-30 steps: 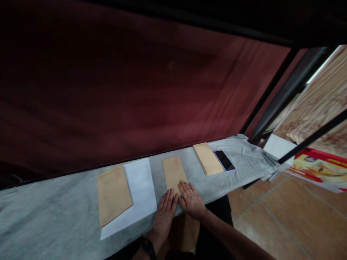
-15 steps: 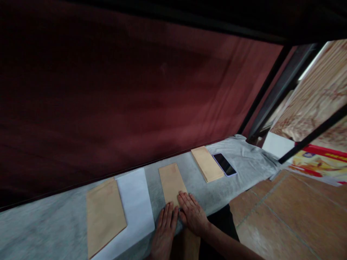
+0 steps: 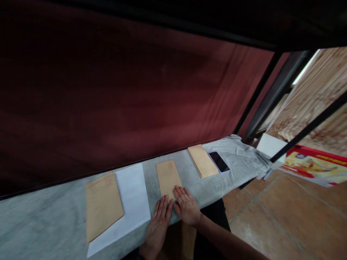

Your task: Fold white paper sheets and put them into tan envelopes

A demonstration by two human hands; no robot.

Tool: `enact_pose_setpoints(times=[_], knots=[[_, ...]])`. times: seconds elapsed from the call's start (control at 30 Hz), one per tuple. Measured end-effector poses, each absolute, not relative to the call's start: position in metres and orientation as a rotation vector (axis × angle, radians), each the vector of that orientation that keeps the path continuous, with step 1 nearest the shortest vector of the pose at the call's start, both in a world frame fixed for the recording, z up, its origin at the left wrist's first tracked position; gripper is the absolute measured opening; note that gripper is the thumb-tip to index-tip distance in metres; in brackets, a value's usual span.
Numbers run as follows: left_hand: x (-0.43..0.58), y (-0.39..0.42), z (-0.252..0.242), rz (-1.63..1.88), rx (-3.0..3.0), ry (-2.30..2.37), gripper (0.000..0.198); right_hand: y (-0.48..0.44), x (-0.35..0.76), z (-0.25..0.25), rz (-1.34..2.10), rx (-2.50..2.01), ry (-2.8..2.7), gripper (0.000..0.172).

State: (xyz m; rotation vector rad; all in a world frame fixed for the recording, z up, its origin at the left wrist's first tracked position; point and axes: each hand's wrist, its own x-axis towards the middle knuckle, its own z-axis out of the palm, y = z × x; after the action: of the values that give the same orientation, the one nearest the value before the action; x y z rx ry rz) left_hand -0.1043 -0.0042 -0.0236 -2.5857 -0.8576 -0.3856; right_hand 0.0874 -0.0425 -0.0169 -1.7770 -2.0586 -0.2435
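Observation:
A brown paper envelope [image 3: 168, 176] lies flat on the grey cloth, with faint red print near its far end. My left hand [image 3: 159, 222] rests flat at its near left corner, fingers stretched out. Across the envelope's near right part lies my right hand [image 3: 187, 206], also flat with its fingers extended. The two hands sit side by side, and their fingers cover the near end of the envelope. Neither hand grips anything.
To the left, another brown envelope [image 3: 103, 206] lies partly over white paper [image 3: 135, 196]. A stack of brown envelopes [image 3: 202, 161] and a phone [image 3: 219, 161] lie to the right on the grey cloth [image 3: 241, 159]. A dark red panel [image 3: 151, 108] rises behind.
The view has shifted slightly, so things on the cloth appear a little further left and up. Both hands stay flat on the envelope's near end.

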Motion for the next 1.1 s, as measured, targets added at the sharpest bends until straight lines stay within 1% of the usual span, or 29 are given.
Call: enact_pose_setpoints(times=[0.2, 0.4, 0.67, 0.8, 0.93, 1.1], knots=[[-0.104, -0.004, -0.022, -0.375, -2.560, -0.857, 0.085, -0.042, 0.086, -0.021, -0.291, -1.778, -2.035, 0.060], [-0.102, -0.008, -0.025, -0.399, -2.568, -0.918, 0.072, -0.043, 0.086, -0.022, -0.315, -1.765, -2.030, 0.060], [-0.102, -0.005, -0.039, -0.444, -2.509, -0.897, 0.066, -0.043, 0.087, -0.019, -0.399, -1.686, -2.036, 0.058], [-0.102, -0.004, -0.041, -0.409, -2.494, -0.900, 0.066, -0.040, 0.087, -0.022, -0.409, -1.682, -2.039, 0.055], [-0.102, -0.006, -0.032, -0.422, -2.523, -0.922, 0.071, -0.039, 0.087, -0.023, -0.367, -1.718, -2.038, 0.055], [-0.101, -0.009, -0.021, -0.412, -2.716, -0.934, 0.086, -0.042, 0.090, -0.016, -0.243, -1.736, -2.108, 0.052]])
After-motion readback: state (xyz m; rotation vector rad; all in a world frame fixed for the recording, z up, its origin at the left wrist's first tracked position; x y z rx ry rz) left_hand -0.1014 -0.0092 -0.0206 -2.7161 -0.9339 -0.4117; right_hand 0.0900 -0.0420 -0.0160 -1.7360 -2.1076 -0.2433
